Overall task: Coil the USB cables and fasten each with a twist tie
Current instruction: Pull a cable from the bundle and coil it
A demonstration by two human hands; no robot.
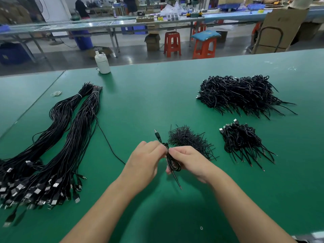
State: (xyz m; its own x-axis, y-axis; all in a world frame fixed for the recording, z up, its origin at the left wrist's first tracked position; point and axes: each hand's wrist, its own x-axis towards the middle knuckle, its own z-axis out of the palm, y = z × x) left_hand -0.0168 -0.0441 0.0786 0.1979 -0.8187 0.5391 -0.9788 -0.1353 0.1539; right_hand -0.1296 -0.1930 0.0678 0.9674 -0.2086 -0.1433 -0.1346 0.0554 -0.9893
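A coiled black USB cable (172, 163) hangs between both hands above the green table (140, 106). My left hand (145, 158) pinches the coil's top, where its plug end sticks up. My right hand (189, 161) grips the coil from the right, fingers curled round it; a wire tail points down below. Whether a twist tie sits on the coil is hidden by the fingers. Just beyond the hands lies a heap of black twist ties (189, 139). Two long bundles of uncoiled cables (57, 142) lie at the left.
A small pile of tied coils (242, 141) lies to the right, with a big pile of coils (240, 93) behind it. A white bottle (102, 63) stands at the table's far edge. Loose rubber bands (56, 93) lie far left. One stray cable (108, 142) trails toward my left arm.
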